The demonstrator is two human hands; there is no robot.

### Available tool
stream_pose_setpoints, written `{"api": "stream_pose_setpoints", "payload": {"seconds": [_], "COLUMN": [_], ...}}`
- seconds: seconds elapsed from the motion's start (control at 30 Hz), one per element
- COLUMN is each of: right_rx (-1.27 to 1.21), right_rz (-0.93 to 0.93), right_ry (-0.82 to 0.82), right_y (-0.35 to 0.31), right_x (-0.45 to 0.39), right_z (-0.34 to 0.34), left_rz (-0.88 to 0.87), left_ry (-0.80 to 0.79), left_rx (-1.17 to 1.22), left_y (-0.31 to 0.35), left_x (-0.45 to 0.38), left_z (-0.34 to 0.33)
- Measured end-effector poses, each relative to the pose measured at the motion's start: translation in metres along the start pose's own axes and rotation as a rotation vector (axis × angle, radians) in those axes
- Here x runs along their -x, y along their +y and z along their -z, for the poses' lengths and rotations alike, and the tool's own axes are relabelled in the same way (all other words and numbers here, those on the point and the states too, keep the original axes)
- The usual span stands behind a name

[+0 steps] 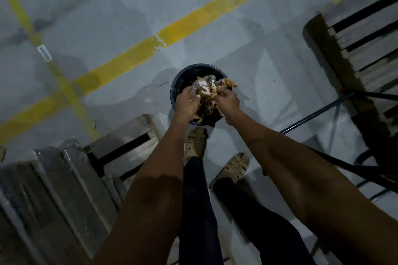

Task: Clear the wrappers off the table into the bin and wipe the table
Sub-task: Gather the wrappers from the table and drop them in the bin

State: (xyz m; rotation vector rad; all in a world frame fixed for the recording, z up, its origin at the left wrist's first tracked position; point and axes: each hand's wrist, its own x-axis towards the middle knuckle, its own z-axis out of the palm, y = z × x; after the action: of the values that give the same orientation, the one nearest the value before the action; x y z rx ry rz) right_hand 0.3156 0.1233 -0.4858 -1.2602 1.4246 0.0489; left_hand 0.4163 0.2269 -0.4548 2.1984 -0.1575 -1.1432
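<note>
My shoes (pixel 215 157), 6 o'clock. My left hand (pixel 187 103) and right hand (pixel 228 101), both gripping crumpled wrappers (pixel 204 90), possibly foil, directly over black bin (pixel 174 90). Yellow floor line (pixel 133 54), 11 o'clock.

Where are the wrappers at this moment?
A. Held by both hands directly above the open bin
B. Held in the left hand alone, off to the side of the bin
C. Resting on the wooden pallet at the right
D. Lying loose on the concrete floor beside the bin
A: the left hand and right hand both grip the crumpled wrappers right over the round black bin.
</note>
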Motion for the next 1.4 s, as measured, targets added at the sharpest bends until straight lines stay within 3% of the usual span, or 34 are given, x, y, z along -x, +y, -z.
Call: {"api": "stream_pose_setpoints", "payload": {"seconds": [0.13,0.2,0.3,0.4,0.6,0.8,0.93,1.07,1.23,1.4], "right_rx": [0.277,0.287,0.258,0.393,0.486,0.509,0.581,0.647,0.505,0.272], "right_rz": [0.086,0.129,0.269,0.386,0.477,0.370,0.395,0.347,0.290,0.260], "right_ry": [0.188,0.221,0.158,0.010,-0.106,-0.078,0.006,-0.028,-0.036,0.057], "right_y": [0.008,0.011,0.020,0.036,0.074,0.069,0.046,0.038,0.018,-0.004], "right_x": [-0.006,-0.023,-0.054,-0.070,-0.069,-0.101,-0.116,-0.090,-0.034,0.035], "right_z": [0.012,0.020,0.026,0.020,-0.010,-0.042,-0.033,-0.012,0.010,0.027], "left_rz": [-0.141,-0.289,-0.500,-0.467,-0.244,-0.288,-0.272,-0.269,-0.291,-0.297], "left_ry": [-0.071,-0.113,-0.173,-0.222,-0.227,-0.210,-0.154,-0.160,-0.132,-0.114], "left_rx": [-0.376,-0.633,-0.949,-1.087,-0.983,-0.795,-0.806,-0.828,-0.704,-0.639], "left_y": [-0.011,-0.006,-0.003,-0.020,-0.065,-0.083,-0.067,-0.061,-0.033,0.009], "left_x": [0.002,-0.006,-0.028,-0.050,-0.076,-0.103,-0.102,-0.075,-0.041,0.015], "left_z": [0.000,-0.002,-0.016,-0.026,-0.023,-0.033,-0.027,-0.017,-0.001,0.008]}}
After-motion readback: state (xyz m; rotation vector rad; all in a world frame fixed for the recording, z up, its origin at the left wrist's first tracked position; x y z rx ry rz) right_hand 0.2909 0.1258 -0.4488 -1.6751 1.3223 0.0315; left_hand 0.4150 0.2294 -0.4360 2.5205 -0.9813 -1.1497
